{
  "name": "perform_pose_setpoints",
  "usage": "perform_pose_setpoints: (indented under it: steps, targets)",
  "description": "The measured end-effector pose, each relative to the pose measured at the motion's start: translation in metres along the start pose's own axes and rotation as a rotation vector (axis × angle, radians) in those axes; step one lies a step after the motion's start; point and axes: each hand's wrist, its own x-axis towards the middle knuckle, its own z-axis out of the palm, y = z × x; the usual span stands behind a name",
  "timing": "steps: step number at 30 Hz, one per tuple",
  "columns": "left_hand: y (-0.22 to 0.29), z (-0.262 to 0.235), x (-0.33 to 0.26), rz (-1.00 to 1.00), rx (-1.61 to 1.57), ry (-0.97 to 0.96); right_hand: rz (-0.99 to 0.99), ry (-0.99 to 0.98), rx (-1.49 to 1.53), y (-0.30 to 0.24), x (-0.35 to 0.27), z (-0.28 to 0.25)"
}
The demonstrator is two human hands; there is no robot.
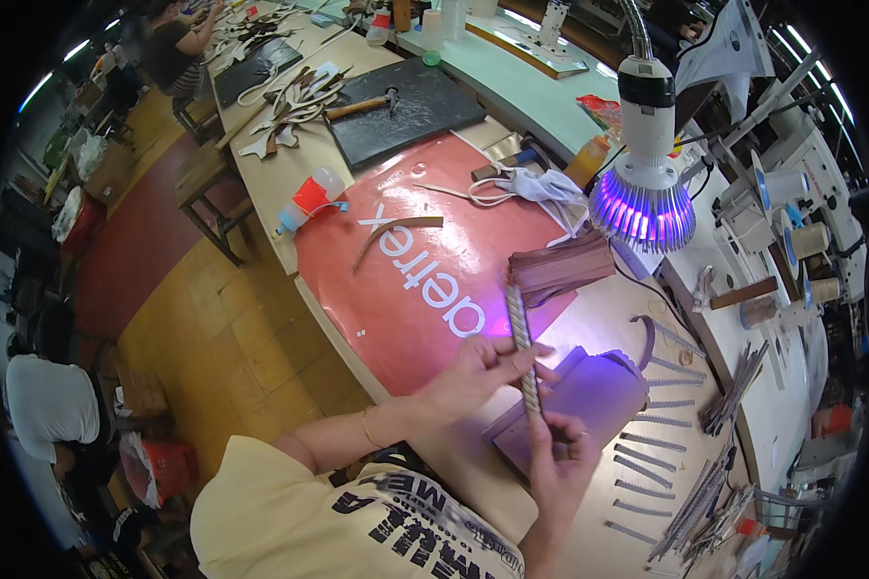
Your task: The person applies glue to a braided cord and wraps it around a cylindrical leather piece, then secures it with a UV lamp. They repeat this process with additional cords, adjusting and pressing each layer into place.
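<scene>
My left hand (pixel 497 367) pinching a slim patterned strip (pixel 518 323), my right hand (pixel 562 454) gripping its near end, both on my side of the purple-glowing lamp (pixel 644 159)

The view looks from the person's head, through a wide fisheye lens, down and forward. It is near to the left hand (pixel 492 372) and the right hand (pixel 560 461); the desk (pixel 285 183) stretches diagonally away, and the floor (pixel 251 352) shows lower at the left.

The strip (pixel 518 317) shows diagonal beige-and-brown bands, the sheet (pixel 357 299) red, the slab (pixel 425 108) black.
</scene>
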Motion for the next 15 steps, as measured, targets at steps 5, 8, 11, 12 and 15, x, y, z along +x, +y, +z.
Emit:
perform_pose_setpoints:
  steps: [5,8,11,12,15]
  targets:
    - [0.022,-0.032,0.003,-0.009,0.13,0.259,-0.042,-0.135,-0.119,-0.003,0.005,0.024]
    - [0.024,-0.054,0.011,0.019,0.128,0.352,-0.122,-0.215,-0.215,0.002,0.005,0.02]
    - [0.029,-0.081,0.021,0.134,0.299,0.455,-0.193,-0.217,-0.206,0.008,0.0,0.003]
    - [0.033,-0.091,0.022,0.13,0.566,0.471,-0.162,-0.205,-0.184,0.009,-0.003,-0.005]
    - [0.033,-0.114,0.025,0.438,1.54,0.551,-0.085,-0.161,-0.122,0.011,-0.011,-0.027]
